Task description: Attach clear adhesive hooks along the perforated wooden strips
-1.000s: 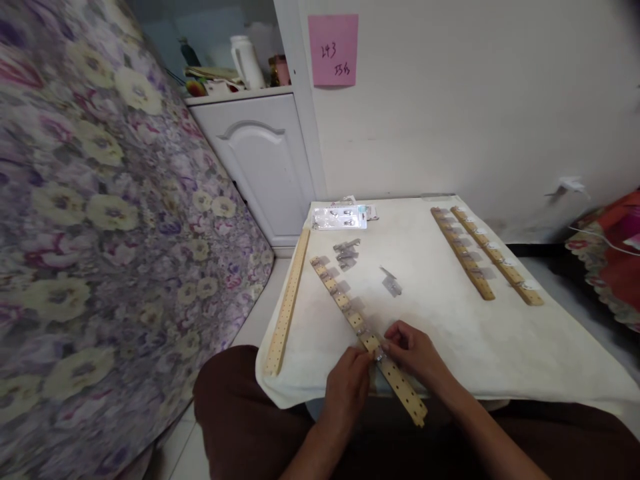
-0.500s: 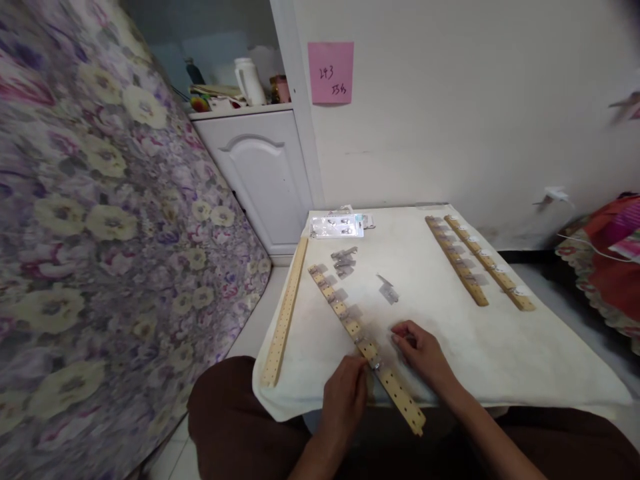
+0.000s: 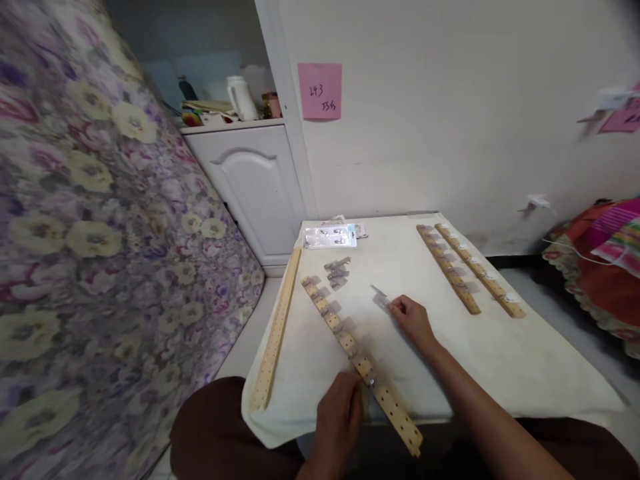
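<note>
A pale wooden strip with drilled holes lies slanting across the cloth-covered table, its near end past the front edge. Several small silvery clip-like pieces sit along it. My left hand is closed at the strip's left edge, fingertips on it and partly hidden. Farther out, my right hand pinches the end of a small thin silvery piece on the cloth. More small silvery pieces rest in a loose group beyond the strip.
A plain holed wooden strip runs along the table's left side. At the right lie two wooden strips carrying pieces. A clear package is near the wall. A floral curtain hangs at left.
My right hand has moved away from me and left, from beside the strip to the silvery piece, and now touches it. My left hand stays at the strip. The view has shifted slightly.
</note>
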